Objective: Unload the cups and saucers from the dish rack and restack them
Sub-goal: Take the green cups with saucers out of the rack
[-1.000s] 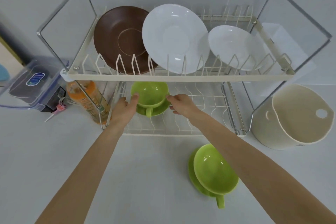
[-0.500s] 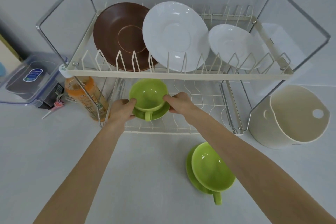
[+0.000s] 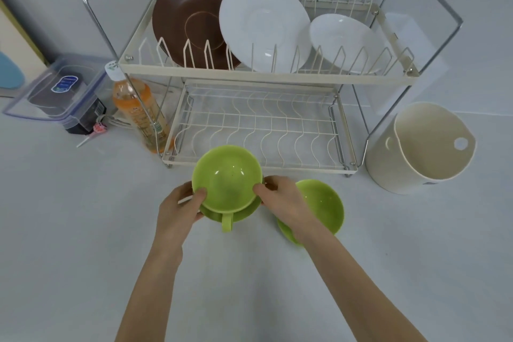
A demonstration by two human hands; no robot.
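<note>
both your hands pinch the green cup and saucer clear of the dish rack; next, stack them on the second green cup.

green cup, brown plate, white plate

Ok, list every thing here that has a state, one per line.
left hand: gripping the held saucer's left edge
right hand: gripping its right edge
held cup: upright, empty, on held saucer
second cup: upright on its saucer, on the counter
rack lower tier: empty
brown plate: standing on the upper tier
two white plates: standing on the upper tier
bottle: capped
cream bucket: empty
</note>
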